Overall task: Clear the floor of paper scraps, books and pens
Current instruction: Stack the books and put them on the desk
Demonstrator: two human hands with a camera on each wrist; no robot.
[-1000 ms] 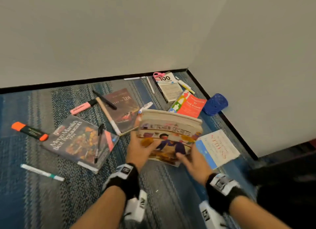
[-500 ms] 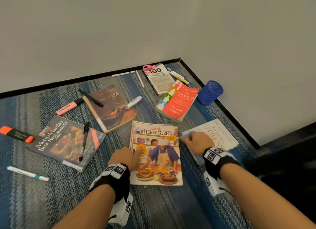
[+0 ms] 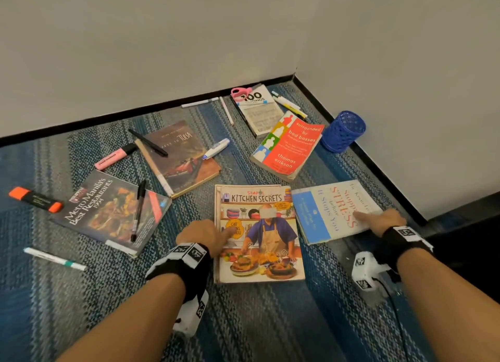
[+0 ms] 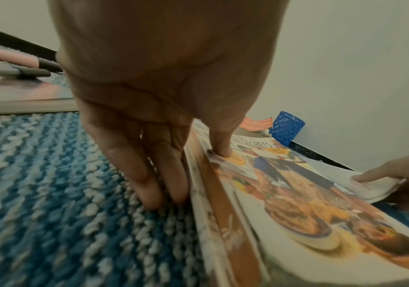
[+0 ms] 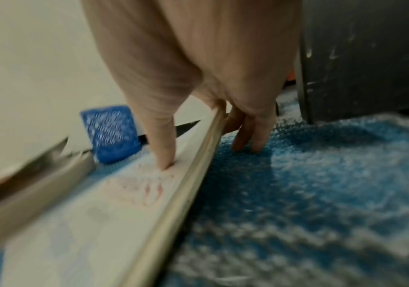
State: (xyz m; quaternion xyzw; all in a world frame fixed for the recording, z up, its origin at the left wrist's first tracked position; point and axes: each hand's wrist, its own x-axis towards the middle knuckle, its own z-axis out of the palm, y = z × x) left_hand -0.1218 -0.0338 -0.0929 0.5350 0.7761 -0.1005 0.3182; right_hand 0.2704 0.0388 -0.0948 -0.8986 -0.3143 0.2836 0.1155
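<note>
The Kitchen Secrets book (image 3: 270, 264) lies flat on the blue carpet. My left hand (image 3: 213, 236) rests at its left edge: the thumb presses the cover (image 4: 296, 203), and the straight fingers (image 4: 149, 186) touch the carpet beside the spine. To its right lies a white and blue Stress book (image 3: 324, 213). My right hand (image 3: 374, 221) pinches that book's right edge, thumb on the cover (image 5: 100, 203), fingers (image 5: 247, 139) curled beneath the raised edge. Further books lie beyond: orange Bad Bosses (image 3: 289, 145), Tulsa (image 3: 181, 158), Metro Manila (image 3: 108, 210).
A blue mesh cup (image 3: 342, 131) lies tipped against the right wall. Pens and highlighters are scattered: orange (image 3: 35, 199), pink (image 3: 113, 156), a white pen (image 3: 54, 259), a black pen (image 3: 138, 210) on the Metro Manila book. Pink scissors (image 3: 239, 92) and another book sit in the corner.
The Kitchen Secrets book, held up in both hands a second ago, now lies flat on the carpet. My right hand has moved right onto the Stress book.
</note>
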